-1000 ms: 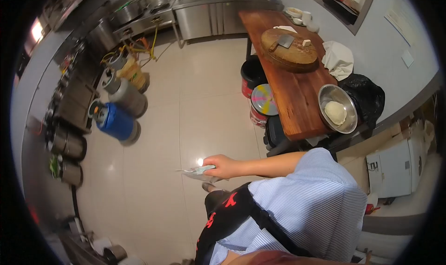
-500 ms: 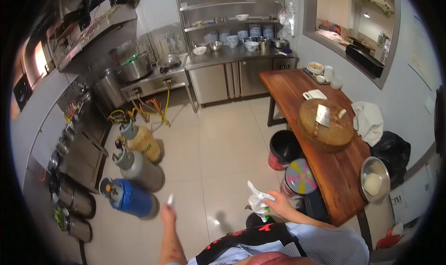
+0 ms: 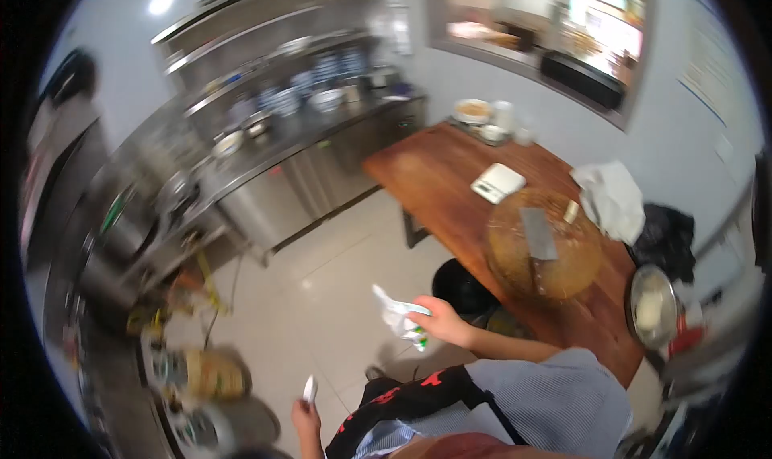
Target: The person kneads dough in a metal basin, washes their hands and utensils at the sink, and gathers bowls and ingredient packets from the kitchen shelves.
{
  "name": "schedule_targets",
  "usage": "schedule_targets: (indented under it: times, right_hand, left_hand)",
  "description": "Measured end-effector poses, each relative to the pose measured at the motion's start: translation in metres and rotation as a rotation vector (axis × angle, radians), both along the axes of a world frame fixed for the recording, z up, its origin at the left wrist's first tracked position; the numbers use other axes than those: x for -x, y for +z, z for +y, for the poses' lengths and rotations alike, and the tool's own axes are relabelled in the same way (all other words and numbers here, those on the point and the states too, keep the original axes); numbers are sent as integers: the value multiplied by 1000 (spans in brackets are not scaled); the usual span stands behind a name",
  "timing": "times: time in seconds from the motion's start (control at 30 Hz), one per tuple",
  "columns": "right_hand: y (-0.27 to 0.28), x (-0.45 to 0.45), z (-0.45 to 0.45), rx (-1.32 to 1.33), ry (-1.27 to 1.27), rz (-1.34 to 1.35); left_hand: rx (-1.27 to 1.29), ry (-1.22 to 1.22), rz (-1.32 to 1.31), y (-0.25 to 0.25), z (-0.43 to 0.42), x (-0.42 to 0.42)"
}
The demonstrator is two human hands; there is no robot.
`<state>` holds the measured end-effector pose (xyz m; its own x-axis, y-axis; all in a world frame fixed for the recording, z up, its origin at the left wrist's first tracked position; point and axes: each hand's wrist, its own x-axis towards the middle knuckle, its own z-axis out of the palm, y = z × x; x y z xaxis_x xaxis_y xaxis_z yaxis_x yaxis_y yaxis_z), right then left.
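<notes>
My right hand [image 3: 441,322] is closed on a crumpled white and green packet [image 3: 402,317], held over the floor left of the wooden table [image 3: 426,168]. Lower and further left, my left hand [image 3: 305,417] grips a small white object [image 3: 310,389] that points upward; what it is I cannot make out. On the table lies a round chopping board [image 3: 507,242] with a cleaver [image 3: 539,234] and a small pale piece [image 3: 572,211]. A white kitchen scale [image 3: 498,183] sits behind the board. Near the table's right end, a metal bowl [image 3: 667,329] holds pale dough [image 3: 650,308].
A black bucket [image 3: 460,286] stands beside the table's left edge. Gas cylinders [image 3: 211,374] are on the floor at lower left. Steel counters [image 3: 277,209] with bowls run along the back. A white cloth [image 3: 613,197] and black bag [image 3: 667,242] lie at the table's right side.
The view has swung right and closer to the table. My left hand has come into view since the first frame, holding the white object. The packet remains in my right hand.
</notes>
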<state>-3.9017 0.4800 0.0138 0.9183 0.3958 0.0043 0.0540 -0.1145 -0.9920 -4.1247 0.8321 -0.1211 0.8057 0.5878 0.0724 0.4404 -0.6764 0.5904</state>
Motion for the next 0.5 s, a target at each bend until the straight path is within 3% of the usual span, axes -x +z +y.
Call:
schedule_targets:
  times: [0.13,0.2,0.23,0.33,0.37,0.5]
  right_hand:
    - [7,-99,19,-64,-89,-95]
    - [31,-137,30,-50,-174,60]
    - [25,-158,34,-82,-193,26]
    - [34,-215,45,-120,-347,90]
    - [38,-234,42,11,-407,-1]
    - [42,-301,30,-107,-590,23]
  left_hand:
    - [88,-130,34,-35,66,-110]
    - [215,-168,-47,-72,109,-193]
    - [119,-293,36,-31,102,-240]
    - [-71,-565,-84,9,92,-381]
    - [-43,-635,-84,21,83,-428]
    - [-4,-1045,-222,58,24,-591]
